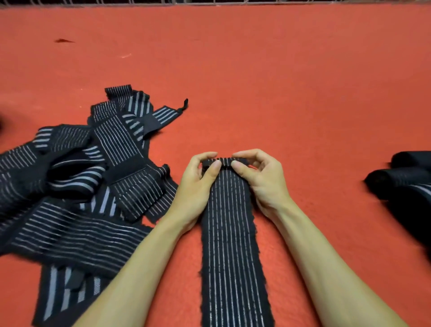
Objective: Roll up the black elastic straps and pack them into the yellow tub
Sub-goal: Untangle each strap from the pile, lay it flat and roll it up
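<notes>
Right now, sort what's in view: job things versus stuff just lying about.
Job: strap being rolled, left hand, right hand, pile of loose straps, rolled straps at right.
Lying about: dark mark on the red surface, wire grid at far edge.

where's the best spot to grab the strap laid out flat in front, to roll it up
Its curled far end, pinched near each edge, left hand and right hand coming from the near side. The strap lies flat, running away from the person, so a two-sided grip should keep the roll straight.
</notes>
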The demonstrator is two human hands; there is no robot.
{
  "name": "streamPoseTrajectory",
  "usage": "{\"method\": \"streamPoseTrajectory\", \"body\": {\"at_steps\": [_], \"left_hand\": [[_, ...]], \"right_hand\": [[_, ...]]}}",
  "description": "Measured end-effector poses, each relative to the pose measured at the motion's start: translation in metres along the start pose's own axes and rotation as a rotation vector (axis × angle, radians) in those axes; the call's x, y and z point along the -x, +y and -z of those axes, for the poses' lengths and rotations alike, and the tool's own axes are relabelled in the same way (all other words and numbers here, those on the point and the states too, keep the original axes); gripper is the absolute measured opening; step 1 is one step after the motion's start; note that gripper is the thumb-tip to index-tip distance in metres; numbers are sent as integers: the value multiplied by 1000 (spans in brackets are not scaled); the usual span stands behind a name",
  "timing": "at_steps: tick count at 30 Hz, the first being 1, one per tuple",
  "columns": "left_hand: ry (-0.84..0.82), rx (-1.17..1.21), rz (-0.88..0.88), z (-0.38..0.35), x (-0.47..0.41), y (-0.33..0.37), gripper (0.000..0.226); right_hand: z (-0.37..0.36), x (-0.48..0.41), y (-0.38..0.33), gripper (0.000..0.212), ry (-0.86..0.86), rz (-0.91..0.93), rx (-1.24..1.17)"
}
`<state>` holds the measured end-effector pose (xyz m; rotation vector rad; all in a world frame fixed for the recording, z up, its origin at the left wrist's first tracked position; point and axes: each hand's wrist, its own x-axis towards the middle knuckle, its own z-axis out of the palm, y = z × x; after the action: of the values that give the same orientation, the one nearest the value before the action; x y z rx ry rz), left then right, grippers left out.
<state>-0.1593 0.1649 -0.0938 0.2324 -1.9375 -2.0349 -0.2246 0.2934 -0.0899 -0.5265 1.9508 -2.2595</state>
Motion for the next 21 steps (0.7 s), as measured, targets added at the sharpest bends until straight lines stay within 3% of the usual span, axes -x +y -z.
{"method": "streamPoseTrajectory", "body": {"at_steps": [5, 9, 13, 21], "left_hand": [[-30, -70, -58, 3, 4, 1, 16], [-55, -79, -142, 2, 4, 4, 19], [-72, -54, -162, 2, 3, 3, 21], [-83, -75, -152, 1, 3, 6, 29]], "right_hand": [[-4, 2, -3, 25, 6, -15, -12], [-2, 3, -3, 6, -19, -124, -61], [-5, 4, -3, 30, -58, -136, -14], [-3, 6, -4, 6, -42, -33, 9]]}}
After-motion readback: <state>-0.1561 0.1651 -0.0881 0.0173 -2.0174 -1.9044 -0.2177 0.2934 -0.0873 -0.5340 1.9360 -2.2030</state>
